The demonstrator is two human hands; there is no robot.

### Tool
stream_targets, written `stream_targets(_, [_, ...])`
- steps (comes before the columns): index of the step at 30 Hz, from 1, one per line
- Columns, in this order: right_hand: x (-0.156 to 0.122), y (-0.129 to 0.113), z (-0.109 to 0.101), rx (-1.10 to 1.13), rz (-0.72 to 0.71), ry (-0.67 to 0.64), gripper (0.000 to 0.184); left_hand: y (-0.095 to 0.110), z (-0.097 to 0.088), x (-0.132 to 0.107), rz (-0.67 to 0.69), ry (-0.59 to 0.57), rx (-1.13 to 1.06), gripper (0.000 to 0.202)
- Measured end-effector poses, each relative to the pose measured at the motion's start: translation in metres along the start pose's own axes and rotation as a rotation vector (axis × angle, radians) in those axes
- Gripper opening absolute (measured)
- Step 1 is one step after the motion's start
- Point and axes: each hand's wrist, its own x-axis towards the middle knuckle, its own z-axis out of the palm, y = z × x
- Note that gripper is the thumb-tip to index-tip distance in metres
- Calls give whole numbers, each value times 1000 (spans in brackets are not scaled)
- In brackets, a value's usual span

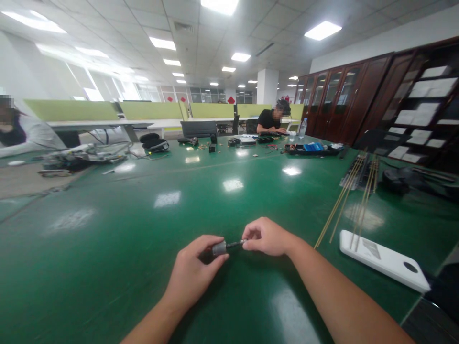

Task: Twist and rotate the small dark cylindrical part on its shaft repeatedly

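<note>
Left hand: closed around the small grey cylinder, which is held just above the table, close to its near edge and about midway along it. The body is pinched by the thumb and the forefinger, and the other fingers are curled under it.
Right hand: closed in a fine pinch. The fingertips are pressed on the end of the dark thin shaft, which comes out of the cylinder toward the right.
Fingers: almost no opening is seen on either hand, and nothing else is touched by them.
Handling: the piece is judged to be light, stiff and of metal, so probably smooth and a little slippery. The shaft is thin and could be bent, so the hold is better taken on the thick body, with only a light pinch on the shaft.
Near right corner: a white flat board is laid there, and thin yellow rods are partly rested across it.
Far edge: a seated person in black is seen, with a bottle beside.
Left edge: another person is seated, well apart from the hands.
</note>
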Motion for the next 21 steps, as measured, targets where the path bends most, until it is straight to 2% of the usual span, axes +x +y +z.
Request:
stream_targets(8, [0,3,-2,86,10,-25,9,2,0,-1,-12,10,-3,24])
stream_targets(21, [1,10,-5,76,-7,-20,6,1,0,0,-30,2,0,23])
